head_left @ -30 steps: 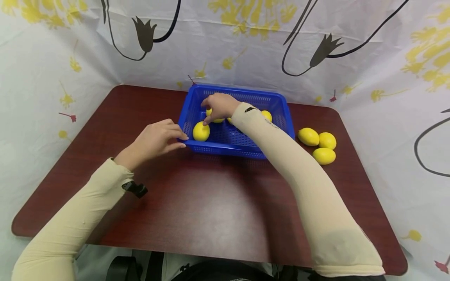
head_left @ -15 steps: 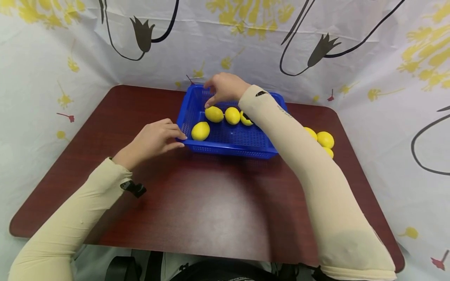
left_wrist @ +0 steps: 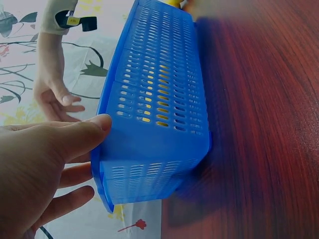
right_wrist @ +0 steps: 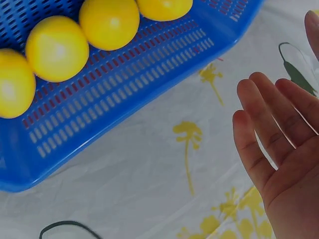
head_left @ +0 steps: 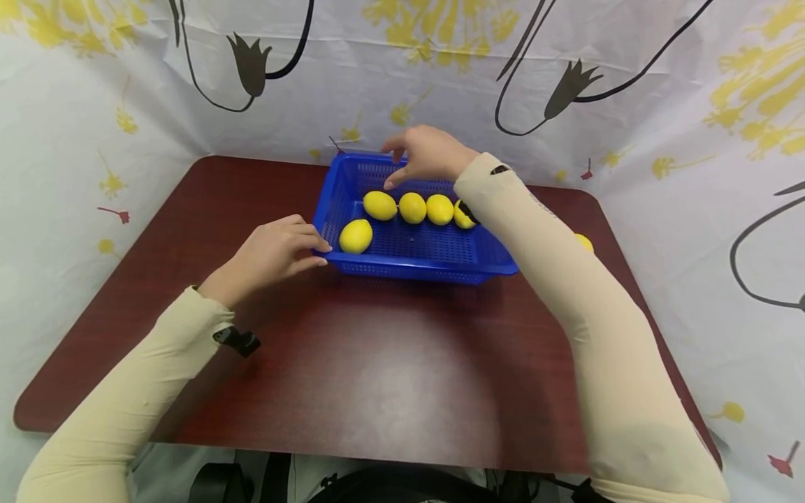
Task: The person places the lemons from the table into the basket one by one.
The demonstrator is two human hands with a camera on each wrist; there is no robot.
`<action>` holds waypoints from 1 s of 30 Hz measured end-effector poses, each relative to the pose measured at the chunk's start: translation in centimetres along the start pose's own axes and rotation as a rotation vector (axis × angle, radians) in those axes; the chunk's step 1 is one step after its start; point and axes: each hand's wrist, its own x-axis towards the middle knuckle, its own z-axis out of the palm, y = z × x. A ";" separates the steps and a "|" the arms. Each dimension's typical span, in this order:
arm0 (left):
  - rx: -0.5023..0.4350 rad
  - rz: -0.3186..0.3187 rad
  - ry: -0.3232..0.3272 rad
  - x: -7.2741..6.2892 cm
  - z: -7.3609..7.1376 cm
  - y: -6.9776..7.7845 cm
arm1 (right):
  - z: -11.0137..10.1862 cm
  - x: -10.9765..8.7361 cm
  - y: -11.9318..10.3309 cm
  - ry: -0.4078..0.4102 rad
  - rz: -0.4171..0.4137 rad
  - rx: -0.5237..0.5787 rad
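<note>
A blue perforated plastic basket (head_left: pixel 402 262) stands toward the back of the table. My left hand (head_left: pixel 277 251) grips its near left corner; in the left wrist view the thumb (left_wrist: pixel 99 127) presses the rim from the front, with the other fingers behind it. Over the basket's far edge hovers my right hand (head_left: pixel 430 154), holding nothing, its fingers (right_wrist: pixel 264 112) loosely extended in the right wrist view. Inside, several yellow lemons (head_left: pixel 412 208) form a row, the rightmost partly behind the right wrist. One separate lemon (head_left: pixel 356 236) lies in the near left corner.
A lemon (head_left: pixel 584 242) on the dark red wooden table (head_left: pixel 390 363) peeks out from behind the right sleeve (head_left: pixel 585 300). White patterned cloth (head_left: pixel 352 91) hangs close behind the table and along its sides.
My right hand has left the near left lemon, rising back and then right past the row, which now shows more fully. The right sleeve has come to cover most of the lemons outside. The left hand stays put.
</note>
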 end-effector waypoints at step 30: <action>-0.018 -0.008 0.008 -0.1 0.2 0.1 | 0.8 -11.5 7.9 0.182 0.069 -0.018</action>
